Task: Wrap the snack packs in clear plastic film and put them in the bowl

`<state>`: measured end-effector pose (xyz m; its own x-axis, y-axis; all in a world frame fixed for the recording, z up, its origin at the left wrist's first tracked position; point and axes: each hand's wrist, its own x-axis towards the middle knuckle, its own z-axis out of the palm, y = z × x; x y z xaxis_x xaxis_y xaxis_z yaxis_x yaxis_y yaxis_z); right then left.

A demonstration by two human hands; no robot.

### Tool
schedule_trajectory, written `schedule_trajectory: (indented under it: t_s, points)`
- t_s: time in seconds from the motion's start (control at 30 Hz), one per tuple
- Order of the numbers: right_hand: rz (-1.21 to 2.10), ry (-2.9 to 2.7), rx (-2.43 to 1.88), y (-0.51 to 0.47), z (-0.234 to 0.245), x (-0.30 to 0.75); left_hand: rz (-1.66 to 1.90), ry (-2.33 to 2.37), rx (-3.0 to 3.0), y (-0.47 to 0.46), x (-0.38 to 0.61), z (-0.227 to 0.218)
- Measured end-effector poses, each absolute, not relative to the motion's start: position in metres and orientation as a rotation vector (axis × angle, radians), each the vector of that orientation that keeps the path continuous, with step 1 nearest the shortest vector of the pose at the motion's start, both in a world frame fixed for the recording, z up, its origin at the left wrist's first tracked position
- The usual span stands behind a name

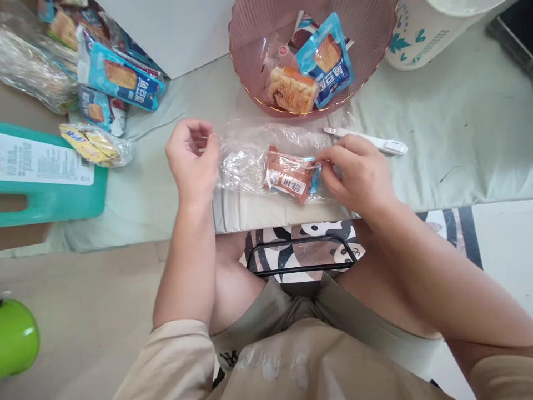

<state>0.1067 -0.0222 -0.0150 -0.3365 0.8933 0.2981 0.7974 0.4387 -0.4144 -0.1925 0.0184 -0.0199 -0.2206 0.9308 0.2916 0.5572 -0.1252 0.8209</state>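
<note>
A clear plastic bag (pixel 245 166) lies stretched at the front of the cloth-covered table, with a brown-wrapped snack packet (pixel 287 176) inside. The packet's barcode faces up, and a bit of blue wrapper shows behind its right end. My left hand (pixel 195 158) is closed at the bag's left end, thumb against curled fingers. At the other end, my right hand (pixel 358 169) pinches the plastic beside the packet. Just beyond my right hand lies a slim white cutter (pixel 366 140), apart from my fingers.
A pink ribbed bowl (pixel 254 83) holding several wrapped snacks stands behind the bag. Left are a pile of snack packets (pixel 120 78), a yellow packet (pixel 94 144) and a green container (pixel 89 200). A white paper bucket (pixel 433 33) stands back right; the table's front edge is near my lap.
</note>
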Motion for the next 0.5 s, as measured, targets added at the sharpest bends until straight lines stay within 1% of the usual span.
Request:
schedule_trajectory:
  t_s: [0.1,0.17,0.23,0.33,0.43,0.5]
  points:
    - [0.294,-2.194,-1.317,-0.03,-0.002,0.109,1.525,1.776,1.818,0.012,-0.195,-0.015]
    - [0.334,-2.21,-1.196,-0.037,0.009,0.11,1.658,1.65,1.883,0.006,-0.193,-0.009]
    - [0.394,-2.24,-1.059,-0.044,0.019,0.111,1.675,1.448,1.902,-0.001,-0.188,-0.004]
    - [0.534,-2.319,-0.874,-0.05,0.027,0.112,1.5,1.308,1.877,-0.006,-0.184,0.001]
    - [0.741,-2.377,-0.743,-0.05,0.026,0.113,1.197,1.35,1.85,-0.007,-0.187,0.001]
    - [0.939,-2.368,-0.676,-0.05,0.024,0.113,1.044,1.356,1.832,-0.005,-0.191,0.0]
